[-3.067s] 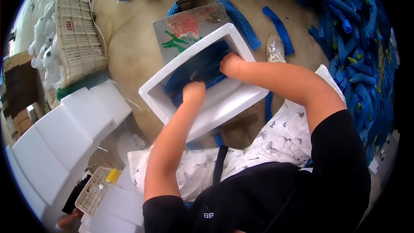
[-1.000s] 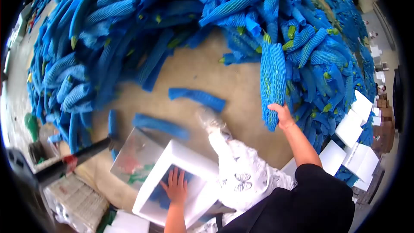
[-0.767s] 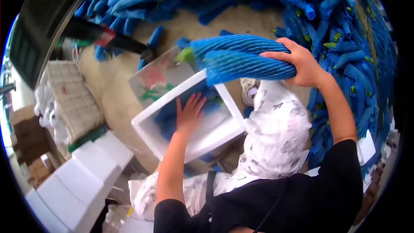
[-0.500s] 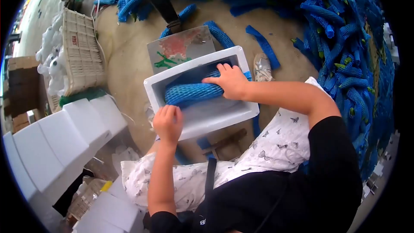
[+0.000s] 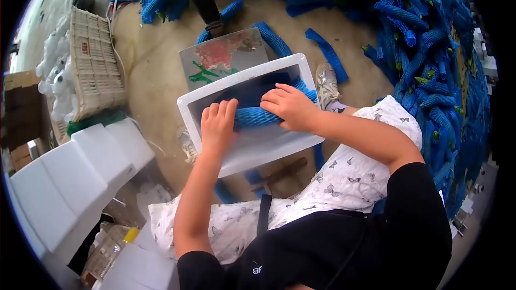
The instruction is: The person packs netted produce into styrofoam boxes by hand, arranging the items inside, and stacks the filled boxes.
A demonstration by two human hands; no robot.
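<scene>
Head camera, now: a long, rounded piece in ribbed blue foam netting [image 5: 251,118] lies across the inside of a white, rectangular foam box [image 5: 271,156], and both hands are on or close over it. From where I stand, the left hand [image 5: 219,126] bends its fingers over the left end, thumb side hard to make out; whether it grips or merely presses, I cannot tell. The right hand [image 5: 290,108] arches over the other part, fingers side by side and half curled, palm down; what its thumb does underneath is hidden.

I judge the netting soft and springy, with something firmer and fairly weighty inside, which could bruise or snap if bent. The sleeve might slide along its contents, so a pull on loose netting at one end looks risky. A broad hold around the thick middle, or one hand near each end, should keep it level. The box seems light and brittle at its rim, so I'd press gently there.
</scene>
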